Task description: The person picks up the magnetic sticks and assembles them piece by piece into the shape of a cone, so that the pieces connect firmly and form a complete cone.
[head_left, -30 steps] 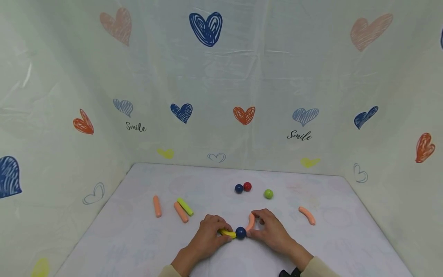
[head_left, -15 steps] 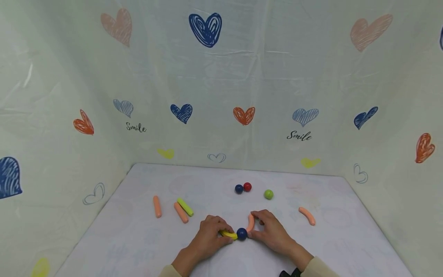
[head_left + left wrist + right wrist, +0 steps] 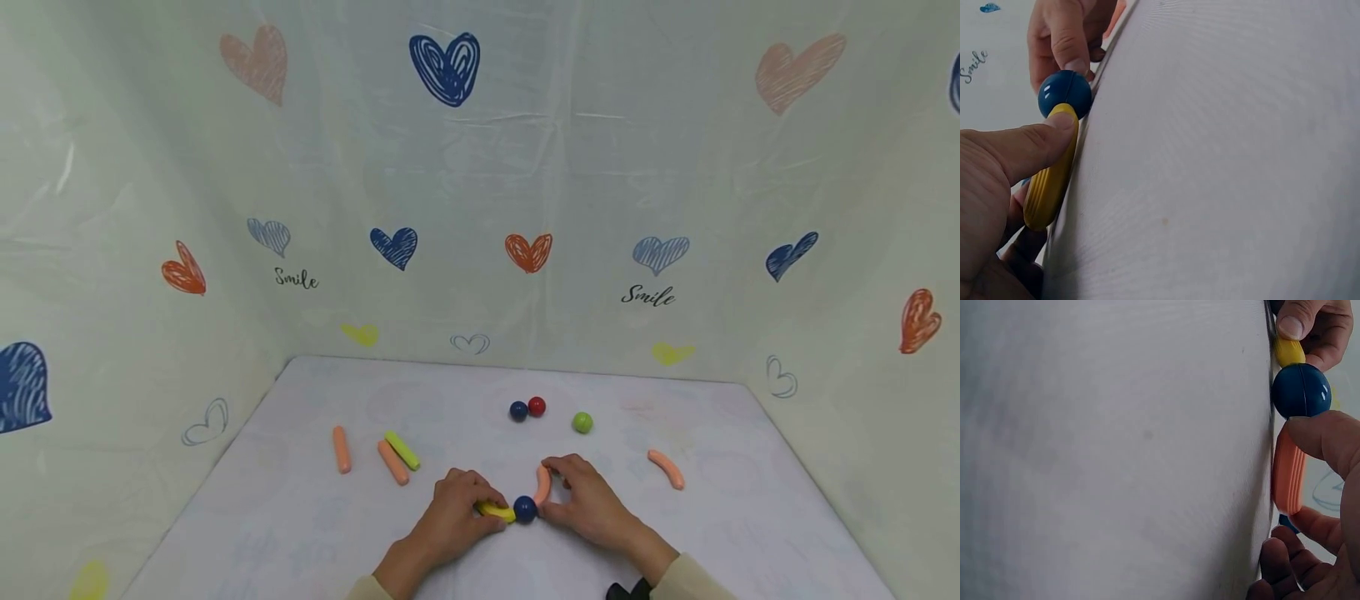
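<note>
My left hand (image 3: 456, 512) pinches a curved yellow ridged stick (image 3: 1052, 178) between thumb and fingers, low at the table. The far end of that stick touches a glossy blue ball (image 3: 1065, 94). On the ball's other side, my right hand (image 3: 588, 504) grips a curved orange ridged stick (image 3: 1288, 469), thumb at the end by the ball and a finger at the other end. In the right wrist view the orange stick's end meets the blue ball, partly covered by the thumb. Yellow stick, ball and orange stick form one bent chain.
Behind the hands sit a second blue ball (image 3: 518, 411), a red ball (image 3: 537, 406) and a green ball (image 3: 582, 422). Left lie two straight orange sticks (image 3: 342, 450) and a yellow-green stick (image 3: 402, 450). Another curved orange stick (image 3: 666, 469) lies right. A heart-printed curtain (image 3: 480, 167) surrounds the table (image 3: 337, 533).
The blue ball and the yellow stick have shifted slightly right and nearer to me. The orange stick's upper end has moved a touch left. Both hands keep their hold.
</note>
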`<state>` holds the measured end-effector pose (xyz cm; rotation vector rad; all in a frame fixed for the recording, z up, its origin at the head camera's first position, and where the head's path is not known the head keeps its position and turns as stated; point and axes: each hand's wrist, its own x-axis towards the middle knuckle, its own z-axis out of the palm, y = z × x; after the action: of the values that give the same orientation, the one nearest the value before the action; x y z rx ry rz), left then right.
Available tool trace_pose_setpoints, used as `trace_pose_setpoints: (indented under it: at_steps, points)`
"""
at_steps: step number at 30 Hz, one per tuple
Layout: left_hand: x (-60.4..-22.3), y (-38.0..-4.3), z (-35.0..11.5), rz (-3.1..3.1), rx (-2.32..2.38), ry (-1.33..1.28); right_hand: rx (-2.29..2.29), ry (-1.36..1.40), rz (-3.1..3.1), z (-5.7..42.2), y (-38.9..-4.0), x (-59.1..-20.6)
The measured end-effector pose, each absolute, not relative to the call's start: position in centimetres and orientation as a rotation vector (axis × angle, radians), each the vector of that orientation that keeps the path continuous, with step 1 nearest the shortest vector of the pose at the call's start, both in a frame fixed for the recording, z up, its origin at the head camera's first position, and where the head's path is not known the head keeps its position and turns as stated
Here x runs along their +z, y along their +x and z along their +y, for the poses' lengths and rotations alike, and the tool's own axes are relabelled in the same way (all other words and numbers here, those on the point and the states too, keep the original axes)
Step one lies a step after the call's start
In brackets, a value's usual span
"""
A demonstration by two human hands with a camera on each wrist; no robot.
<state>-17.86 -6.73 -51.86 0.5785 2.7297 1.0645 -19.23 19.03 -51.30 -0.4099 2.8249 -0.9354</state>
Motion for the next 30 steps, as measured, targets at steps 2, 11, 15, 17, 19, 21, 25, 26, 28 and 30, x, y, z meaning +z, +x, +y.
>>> trace_pose_setpoints:
  at_steps: [2,11,15,17,19,21,25,26,28,30]
  points:
    - [-51.9,-17.9,-6.7,2.729,1.065,0.587,-0.912,-0.415,2.830,19.0,-19.3,-51.2]
    - [-51.8,-17.8,-6.6,2.731,1.059,0.576,-0.871,-0.420,2.843,18.8,-19.1,-50.8]
    - [-51.7,-17.8,-6.6,2.737,1.053,0.564,-0.915,-0.363,2.845,18.7,-18.9,-50.9]
    - [-51.7,-17.8,-6.5,2.739,1.053,0.553,-0.967,-0.321,2.837,18.7,-18.7,-51.0]
    - [-51.7,-17.8,-6.4,2.745,1.054,0.549,-1.052,-0.288,2.817,18.7,-18.5,-51.0]
    - [-51.7,-17.8,-6.3,2.755,1.057,0.545,-1.127,-0.285,2.794,18.7,-18.3,-51.1]
    - [-51.8,-17.6,-5.9,2.766,1.071,0.533,-1.210,-0.370,2.765,18.5,-17.8,-51.2]
    - [-51.8,-17.6,-5.8,2.762,1.081,0.531,-1.208,-0.398,2.769,18.4,-17.7,-51.3]
    - [-51.8,-17.5,-5.6,2.749,1.095,0.539,-1.189,-0.448,2.787,18.2,-17.6,-51.5]
    - [-51.8,-17.4,-5.7,2.730,1.109,0.549,-1.157,-0.473,2.808,17.9,-17.6,-51.7]
